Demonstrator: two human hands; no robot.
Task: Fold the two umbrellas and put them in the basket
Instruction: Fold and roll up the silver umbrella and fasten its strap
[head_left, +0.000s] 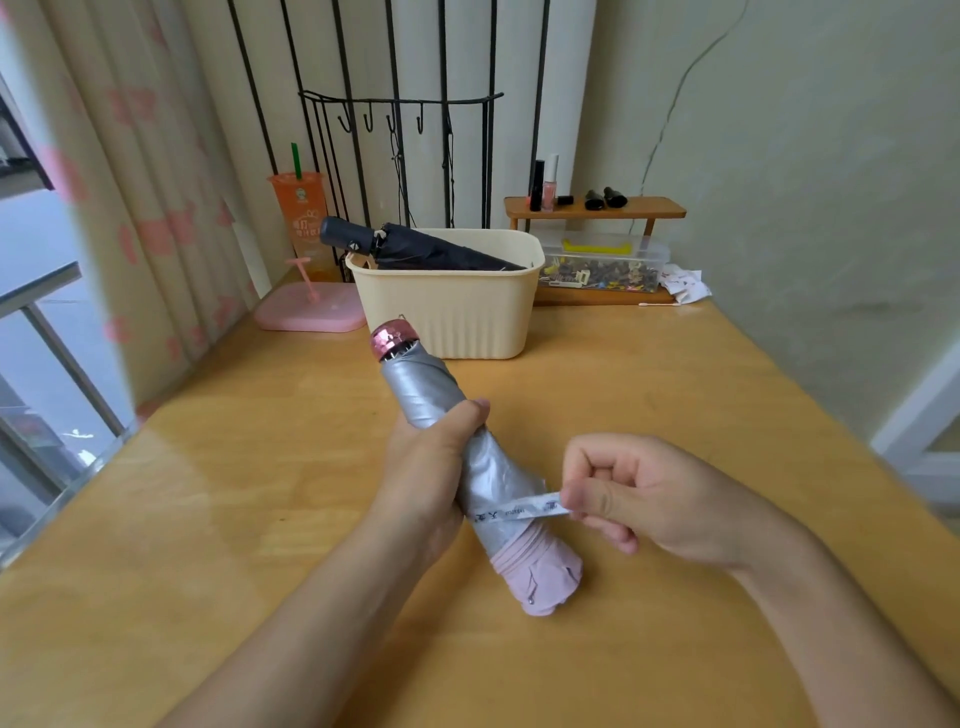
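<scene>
A folded silver umbrella (493, 478) with a pink trim and pink cap is held slanted over the wooden table. My left hand (431, 467) grips its middle. My right hand (623, 499) pinches the umbrella's closing strap (524, 512) and holds it out to the right of the canopy. A folded black umbrella (415, 249) lies inside the cream basket (457, 317) at the back of the table, its handle sticking out over the left rim.
A pink tray (306, 314) and an orange drink cup (301, 218) stand left of the basket. A small wooden shelf (592, 208) with bottles and a clear box (602, 265) of small items sit at the back right. Curtain and window run along the left.
</scene>
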